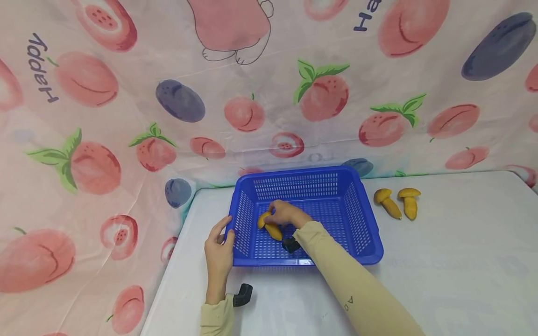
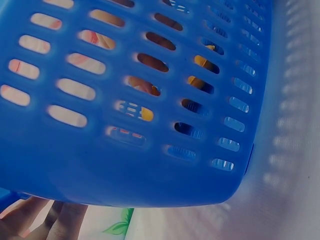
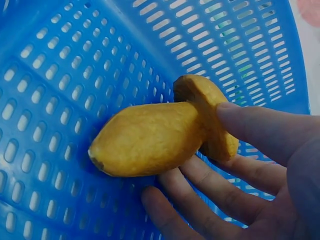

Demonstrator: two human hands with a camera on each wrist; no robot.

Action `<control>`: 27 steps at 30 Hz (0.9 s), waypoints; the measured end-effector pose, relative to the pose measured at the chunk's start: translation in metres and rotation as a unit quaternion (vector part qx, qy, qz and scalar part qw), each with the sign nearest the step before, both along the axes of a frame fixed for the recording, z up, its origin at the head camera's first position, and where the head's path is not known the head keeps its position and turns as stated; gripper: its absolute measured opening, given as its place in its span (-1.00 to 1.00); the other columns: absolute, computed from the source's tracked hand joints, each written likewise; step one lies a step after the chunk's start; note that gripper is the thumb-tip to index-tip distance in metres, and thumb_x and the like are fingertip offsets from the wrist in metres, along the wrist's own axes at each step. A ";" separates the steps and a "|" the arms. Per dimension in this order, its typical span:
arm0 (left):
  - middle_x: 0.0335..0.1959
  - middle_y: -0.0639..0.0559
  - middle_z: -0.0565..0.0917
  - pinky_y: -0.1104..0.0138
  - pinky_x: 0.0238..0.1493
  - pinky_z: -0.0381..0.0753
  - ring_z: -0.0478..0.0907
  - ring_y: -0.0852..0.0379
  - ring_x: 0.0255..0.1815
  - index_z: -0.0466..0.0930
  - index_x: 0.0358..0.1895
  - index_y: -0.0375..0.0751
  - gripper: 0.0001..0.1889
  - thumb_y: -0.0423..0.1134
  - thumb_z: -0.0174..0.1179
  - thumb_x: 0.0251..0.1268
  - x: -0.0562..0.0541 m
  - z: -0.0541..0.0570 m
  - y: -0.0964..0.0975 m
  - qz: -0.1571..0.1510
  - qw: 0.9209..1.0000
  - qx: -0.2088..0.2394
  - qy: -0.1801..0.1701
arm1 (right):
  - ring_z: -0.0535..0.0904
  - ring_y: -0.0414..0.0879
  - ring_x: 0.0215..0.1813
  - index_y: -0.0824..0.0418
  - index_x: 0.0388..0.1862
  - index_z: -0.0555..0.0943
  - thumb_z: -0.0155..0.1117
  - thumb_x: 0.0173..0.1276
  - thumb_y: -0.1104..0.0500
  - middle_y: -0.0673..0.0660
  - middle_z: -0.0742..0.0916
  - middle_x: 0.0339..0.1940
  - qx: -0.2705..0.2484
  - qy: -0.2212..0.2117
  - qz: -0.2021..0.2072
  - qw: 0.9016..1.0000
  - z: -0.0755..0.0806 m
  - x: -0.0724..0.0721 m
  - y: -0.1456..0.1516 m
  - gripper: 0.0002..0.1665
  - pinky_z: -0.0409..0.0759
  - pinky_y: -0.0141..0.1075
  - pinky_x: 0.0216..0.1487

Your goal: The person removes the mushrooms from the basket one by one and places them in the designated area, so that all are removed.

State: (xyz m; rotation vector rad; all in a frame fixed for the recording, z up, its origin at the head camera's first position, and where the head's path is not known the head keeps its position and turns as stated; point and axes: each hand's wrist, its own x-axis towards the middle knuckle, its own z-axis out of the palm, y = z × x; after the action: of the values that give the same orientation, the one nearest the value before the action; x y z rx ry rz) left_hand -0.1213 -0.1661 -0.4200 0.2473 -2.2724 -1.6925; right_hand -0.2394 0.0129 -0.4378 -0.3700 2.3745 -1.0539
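Inside a blue plastic basket (image 1: pixel 363 224), my right hand (image 1: pixel 286 213) holds a yellow-brown mushroom (image 1: pixel 273 231) near the basket's left side. Seen from the right wrist, the thumb presses the cap of the mushroom (image 3: pixel 150 140) while the other fingers lie behind and below it; the stem points away over the perforated floor. My left hand (image 1: pixel 219 247) grips the basket's left rim, with thumb and fingers at its edge. The left wrist view is mostly the basket's slotted outer wall (image 2: pixel 125 170), fingers (image 2: pixel 65 220) showing at lower left.
Two more mushrooms, a left one (image 1: pixel 387 203) and a right one (image 1: pixel 409 203), lie on the white table (image 1: pixel 462 242) right of the basket. A fruit-printed cloth (image 1: pixel 269 93) hangs behind and to the left. Black wrist devices (image 1: pixel 243 295) are on both arms.
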 end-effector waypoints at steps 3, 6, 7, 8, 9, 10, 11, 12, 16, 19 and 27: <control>0.36 -0.20 0.49 0.32 -0.18 0.65 0.62 -0.21 -0.06 0.56 0.26 -0.30 -0.60 -0.45 0.04 0.39 -0.006 -0.015 -0.006 0.002 1.000 0.002 0.003 | 0.67 -0.01 -0.20 0.39 0.07 0.55 0.27 0.38 0.17 0.19 0.72 -0.21 -0.013 -0.003 -0.006 1.000 0.000 0.000 0.001 -0.61 0.68 -0.18 -0.13; 0.37 -0.07 0.50 0.36 -0.16 0.64 0.63 -0.14 -0.05 0.58 0.26 -0.17 -0.60 -0.41 0.08 0.40 -0.012 -0.029 -0.012 0.007 1.000 0.009 0.000 | 0.68 -0.01 -0.20 0.40 0.08 0.55 0.28 0.37 0.19 0.21 0.72 -0.20 -0.022 -0.004 -0.009 1.000 0.000 0.000 0.001 -0.61 0.69 -0.18 -0.15; 0.36 -0.04 0.50 0.39 -0.16 0.62 0.63 -0.12 -0.06 0.59 0.25 -0.14 -0.61 -0.40 0.08 0.40 -0.014 -0.033 -0.014 0.008 1.000 0.010 0.000 | 0.68 -0.01 -0.21 0.40 0.08 0.54 0.28 0.37 0.19 0.21 0.72 -0.20 -0.023 -0.004 -0.011 1.000 0.000 0.001 0.001 -0.61 0.69 -0.19 -0.16; 0.36 -0.04 0.50 0.39 -0.16 0.63 0.63 -0.13 -0.06 0.59 0.25 -0.14 -0.61 -0.40 0.08 0.40 -0.014 -0.033 -0.014 0.008 1.000 0.009 0.001 | 0.67 -0.02 -0.22 0.40 0.07 0.55 0.28 0.37 0.19 0.21 0.72 -0.20 -0.021 -0.001 -0.011 1.000 0.001 0.001 0.001 -0.61 0.69 -0.19 -0.16; 0.36 -0.04 0.51 0.41 -0.16 0.62 0.63 -0.12 -0.07 0.60 0.25 -0.13 -0.61 -0.40 0.08 0.40 -0.014 -0.033 -0.014 0.007 1.000 0.009 0.002 | 0.67 -0.02 -0.23 0.40 0.07 0.54 0.28 0.37 0.19 0.21 0.71 -0.20 -0.022 0.001 -0.011 1.000 0.002 0.001 0.001 -0.62 0.69 -0.18 -0.18; 0.35 -0.04 0.51 0.43 -0.16 0.61 0.63 -0.12 -0.07 0.60 0.24 -0.13 -0.61 -0.41 0.08 0.40 -0.014 -0.033 -0.014 0.008 1.000 0.007 0.001 | 0.66 -0.03 -0.24 0.40 0.07 0.54 0.28 0.37 0.19 0.22 0.71 -0.19 -0.021 0.002 -0.011 1.000 0.002 0.001 0.000 -0.62 0.69 -0.19 -0.19; 0.35 -0.04 0.51 0.44 -0.15 0.61 0.63 -0.12 -0.07 0.60 0.24 -0.13 -0.61 -0.41 0.08 0.40 -0.014 -0.034 -0.014 0.008 1.000 0.007 0.001 | 0.66 -0.03 -0.26 0.39 0.08 0.54 0.28 0.38 0.19 0.22 0.71 -0.19 -0.021 0.004 -0.010 1.000 0.003 0.001 0.000 -0.62 0.69 -0.19 -0.20; 0.35 -0.05 0.51 0.44 -0.15 0.61 0.63 -0.12 -0.08 0.60 0.24 -0.14 -0.61 -0.41 0.07 0.40 -0.014 -0.033 -0.014 0.008 1.000 0.006 0.002 | 0.65 -0.04 -0.27 0.38 0.08 0.55 0.28 0.38 0.19 0.21 0.71 -0.18 -0.021 0.007 -0.010 1.000 0.005 0.001 0.000 -0.62 0.69 -0.20 -0.21; 0.35 -0.07 0.51 0.45 -0.16 0.60 0.63 -0.13 -0.09 0.60 0.24 -0.16 -0.61 -0.41 0.06 0.40 -0.013 -0.033 -0.013 0.007 1.000 0.006 0.004 | 0.61 -0.08 -0.34 0.37 0.08 0.56 0.28 0.37 0.18 0.20 0.70 -0.18 -0.025 0.026 -0.004 0.999 0.008 0.002 -0.001 -0.62 0.67 -0.24 -0.28; 0.35 -0.06 0.51 0.45 -0.20 0.60 0.62 -0.15 -0.09 0.60 0.24 -0.16 -0.61 -0.42 0.06 0.40 -0.014 -0.033 -0.013 0.005 1.000 0.011 0.005 | 0.59 -0.09 -0.37 0.37 0.11 0.56 0.28 0.36 0.19 0.21 0.70 -0.17 -0.024 0.040 -0.003 0.999 0.012 0.003 -0.002 -0.60 0.64 -0.29 -0.33; 0.34 -0.04 0.53 0.36 -0.20 0.65 0.64 -0.14 -0.09 0.60 0.24 -0.13 -0.61 -0.41 0.07 0.40 -0.015 -0.034 -0.014 0.007 1.000 0.004 0.004 | 0.63 -0.03 -0.15 0.36 0.17 0.55 0.29 0.36 0.20 0.25 0.70 -0.02 -0.006 0.068 0.012 0.998 0.019 0.006 0.001 -0.56 0.63 -0.26 -0.13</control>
State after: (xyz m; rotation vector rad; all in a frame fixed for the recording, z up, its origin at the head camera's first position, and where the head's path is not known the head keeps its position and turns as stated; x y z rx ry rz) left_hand -0.1363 -0.1800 -0.4543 0.2587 -2.2532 -1.6932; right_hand -0.2336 0.0143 -0.4184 -0.4875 2.4764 -1.0628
